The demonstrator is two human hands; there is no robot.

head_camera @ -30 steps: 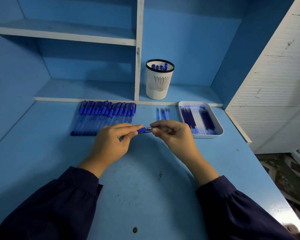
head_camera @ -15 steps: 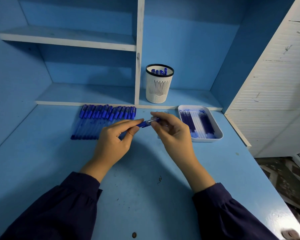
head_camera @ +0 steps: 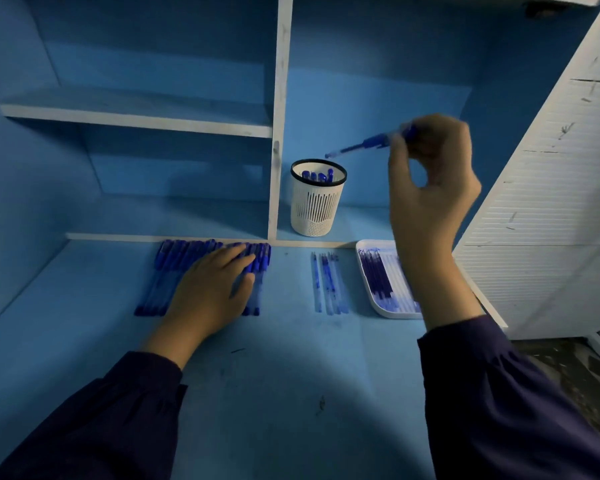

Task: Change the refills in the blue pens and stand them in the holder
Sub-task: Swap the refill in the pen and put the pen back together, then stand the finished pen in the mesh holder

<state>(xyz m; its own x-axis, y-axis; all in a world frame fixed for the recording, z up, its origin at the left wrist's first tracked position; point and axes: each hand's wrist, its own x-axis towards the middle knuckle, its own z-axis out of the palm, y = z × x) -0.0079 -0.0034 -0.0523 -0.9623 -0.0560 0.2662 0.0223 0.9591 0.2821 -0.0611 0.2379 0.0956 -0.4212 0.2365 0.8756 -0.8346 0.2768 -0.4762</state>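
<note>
A second ago both hands met in the middle of the frame, low over the table [head_camera: 291, 382], working one pen between them. Now they are apart. The right hand [head_camera: 430, 188] is raised in the upper right of the frame, its fingertips pinching one end of the pen [head_camera: 364, 145]. The pen slants down and to the left, and its free end hangs just above and to the right of the holder's rim. The holder [head_camera: 317, 202], white with a black rim, stands on the low shelf [head_camera: 364, 220] at the centre of the frame, with several blue pens already upright in it. The carried pen is not yet inside and touches nothing of the holder.

The left hand [head_camera: 208, 289] has dropped to the centre left. It lies palm down, fingers stretched flat over the right part of the row of pens [head_camera: 174, 261] along the back of the table, and grips nothing that shows.

To the right of that row a few loose refills [head_camera: 328, 282] lie side by side on the table. Further right, the tray [head_camera: 392, 312] holds more, partly hidden by the right forearm.

The split suggests that this pen's refill swap is finished and that standing it in the holder is the step in hand, while the left hand goes for the next pen. With the row so long, most of the task seems to remain.
</note>
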